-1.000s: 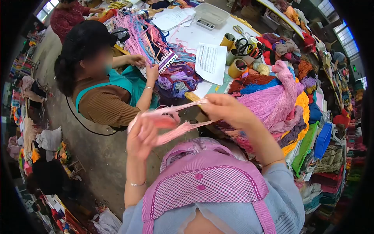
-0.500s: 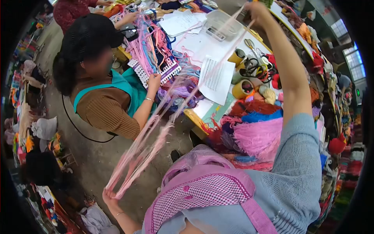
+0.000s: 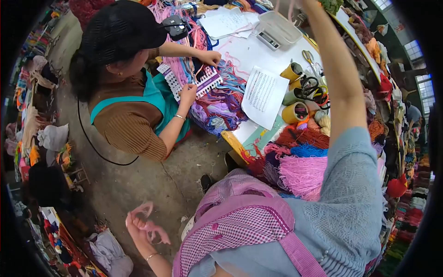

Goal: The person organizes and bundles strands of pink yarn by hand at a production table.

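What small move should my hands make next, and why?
I'd probably lower your right arm toward your left hand. The arm stretches up out of the picture, far from the left hand, where pink yarn hangs in loose loops that could need two hands to gather.

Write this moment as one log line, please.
left hand: holds pink yarn | right hand: beyond top edge, arm outstretched | printed sheet: on table

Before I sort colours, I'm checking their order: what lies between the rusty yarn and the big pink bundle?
Blue yarn lies between the rusty yarn and pink bundle, in the head view.
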`<action>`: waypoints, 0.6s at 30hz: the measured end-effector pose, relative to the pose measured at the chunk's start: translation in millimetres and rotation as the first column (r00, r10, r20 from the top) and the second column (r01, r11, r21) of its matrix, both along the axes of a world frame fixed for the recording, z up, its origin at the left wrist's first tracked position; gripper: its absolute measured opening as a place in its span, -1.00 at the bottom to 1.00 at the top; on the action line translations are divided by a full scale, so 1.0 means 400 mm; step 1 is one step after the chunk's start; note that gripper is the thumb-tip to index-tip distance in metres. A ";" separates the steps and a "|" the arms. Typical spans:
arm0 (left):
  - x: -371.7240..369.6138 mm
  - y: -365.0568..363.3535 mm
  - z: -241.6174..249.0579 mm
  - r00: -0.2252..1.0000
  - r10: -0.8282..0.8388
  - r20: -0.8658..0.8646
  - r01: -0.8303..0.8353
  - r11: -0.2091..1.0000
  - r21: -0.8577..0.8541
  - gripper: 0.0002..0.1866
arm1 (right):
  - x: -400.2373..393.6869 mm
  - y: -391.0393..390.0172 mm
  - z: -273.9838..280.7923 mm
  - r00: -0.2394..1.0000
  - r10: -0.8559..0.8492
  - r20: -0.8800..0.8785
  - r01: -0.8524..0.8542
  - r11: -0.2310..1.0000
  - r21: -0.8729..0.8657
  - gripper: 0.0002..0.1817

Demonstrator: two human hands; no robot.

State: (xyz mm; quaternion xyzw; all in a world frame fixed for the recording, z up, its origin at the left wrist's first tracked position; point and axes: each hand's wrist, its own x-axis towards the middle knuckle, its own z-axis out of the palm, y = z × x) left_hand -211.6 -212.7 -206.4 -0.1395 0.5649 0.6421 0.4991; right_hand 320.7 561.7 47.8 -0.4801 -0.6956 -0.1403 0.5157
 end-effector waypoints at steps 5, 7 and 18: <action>0.093 0.122 0.013 0.979 -0.202 -0.019 0.203 0.971 0.125 -0.60 | -0.031 -0.075 -0.362 0.996 0.085 0.007 -0.073 0.886 -0.457 -0.62; 0.127 0.142 0.053 0.985 -0.173 0.001 0.172 0.980 0.101 -0.58 | -0.043 -0.143 -0.430 0.995 0.097 -0.023 -0.088 0.748 -0.658 -0.63; 0.316 0.287 0.156 0.960 0.087 -0.264 -0.085 0.996 0.018 -0.79 | -0.110 0.042 -0.548 0.989 -0.100 -0.106 0.051 0.920 -0.388 -0.65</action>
